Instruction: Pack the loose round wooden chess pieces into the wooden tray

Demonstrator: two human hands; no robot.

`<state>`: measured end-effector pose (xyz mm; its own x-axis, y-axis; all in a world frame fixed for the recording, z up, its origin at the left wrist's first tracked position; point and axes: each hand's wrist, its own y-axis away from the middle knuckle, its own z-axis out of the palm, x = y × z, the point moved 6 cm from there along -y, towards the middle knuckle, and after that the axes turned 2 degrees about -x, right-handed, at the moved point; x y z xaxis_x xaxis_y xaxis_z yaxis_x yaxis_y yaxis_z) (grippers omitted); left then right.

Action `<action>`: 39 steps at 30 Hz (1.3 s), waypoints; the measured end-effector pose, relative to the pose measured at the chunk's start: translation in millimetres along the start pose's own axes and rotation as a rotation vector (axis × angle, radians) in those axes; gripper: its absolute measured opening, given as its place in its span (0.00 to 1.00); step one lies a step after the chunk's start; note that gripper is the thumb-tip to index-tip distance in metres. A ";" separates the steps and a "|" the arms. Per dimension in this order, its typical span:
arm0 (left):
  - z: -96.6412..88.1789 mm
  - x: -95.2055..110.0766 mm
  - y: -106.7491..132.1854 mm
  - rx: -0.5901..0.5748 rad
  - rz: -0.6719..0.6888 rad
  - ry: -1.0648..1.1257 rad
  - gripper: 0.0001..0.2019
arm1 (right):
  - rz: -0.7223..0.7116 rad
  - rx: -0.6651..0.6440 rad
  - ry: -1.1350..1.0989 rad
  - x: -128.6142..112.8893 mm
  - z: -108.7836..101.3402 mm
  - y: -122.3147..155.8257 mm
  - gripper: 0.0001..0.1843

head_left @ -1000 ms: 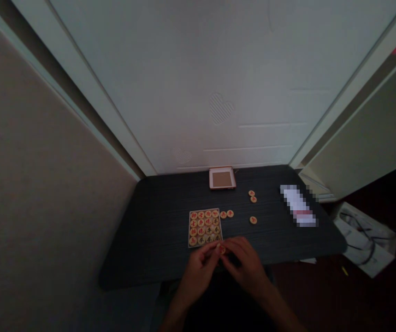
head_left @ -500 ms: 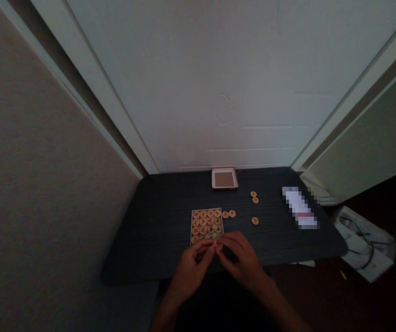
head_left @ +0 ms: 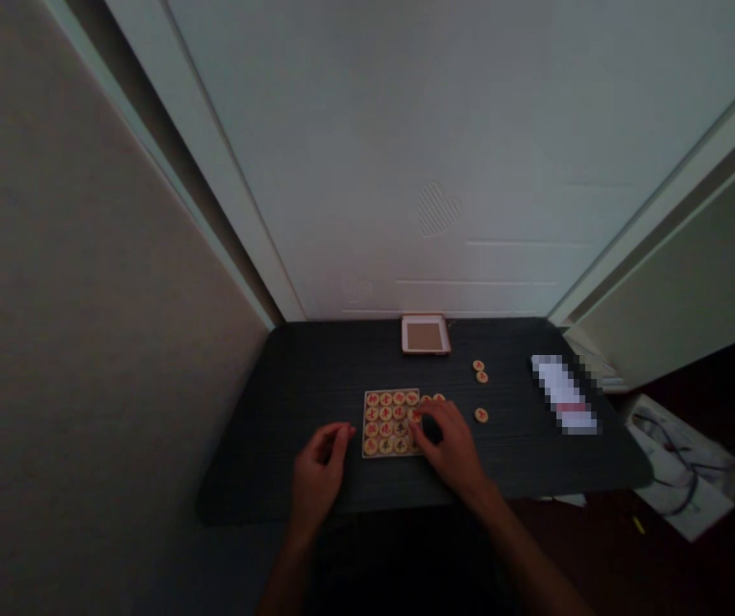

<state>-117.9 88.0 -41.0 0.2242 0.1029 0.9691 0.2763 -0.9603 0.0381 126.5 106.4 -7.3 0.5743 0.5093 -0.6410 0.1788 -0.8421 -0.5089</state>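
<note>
A shallow square box (head_left: 363,428) holds rows of round wooden Chinese chess pieces, with mostly red and some black characters. My right hand (head_left: 453,449) reaches over the box's right side, thumb and forefinger closed around a Chinese chess piece (head_left: 414,415) in the right-hand column. That hand partly covers two loose pieces (head_left: 439,399) just right of the box. Left of the box, my left hand (head_left: 319,470) is raised with thumb and fingertips pinched together. Whether anything small sits in that pinch cannot be made out.
Farther right on the dark table (head_left: 264,462) lie a pair of touching pieces (head_left: 482,376) and a single piece (head_left: 481,415). A shallow lid or tray (head_left: 425,351) lies at the back by the white door panel. A blurred-out item (head_left: 563,393) is near the right edge.
My hands, together over the front of the box on a piece half a second ago, have parted. The left moved left; the right moved to a piece in the right column. The view shifted slightly.
</note>
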 end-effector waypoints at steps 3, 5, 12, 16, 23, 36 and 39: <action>3.1 0.0 1.2 -0.032 0.038 -0.073 0.15 | 0.008 -0.004 0.003 2.9 4.3 -0.4 0.09; 5.5 1.9 2.4 -0.048 0.061 -0.099 0.14 | 0.013 -0.004 0.009 4.4 6.0 -0.3 0.09; 6.0 1.1 2.9 -0.035 0.091 -0.119 0.13 | 0.027 -0.035 0.017 9.2 9.9 0.7 0.08; 5.8 -2.0 2.4 -0.029 0.130 -0.165 0.14 | 0.027 -0.040 0.049 13.1 13.8 1.6 0.06; 5.5 -5.5 1.9 -0.030 0.160 -0.213 0.13 | 0.039 -0.060 0.098 12.8 17.8 0.2 0.05; 5.1 -9.2 2.1 -0.037 0.153 -0.225 0.14 | 0.038 -0.048 0.175 9.6 17.1 -3.3 0.05; 4.8 -9.3 2.1 -0.038 0.153 -0.222 0.13 | 0.041 -0.029 0.167 9.2 16.5 -2.8 0.07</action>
<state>-114.9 86.2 -51.1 0.4617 0.0058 0.8870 0.1891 -0.9776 -0.0920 118.1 116.4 -21.3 0.7060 0.4398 -0.5551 0.1738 -0.8674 -0.4662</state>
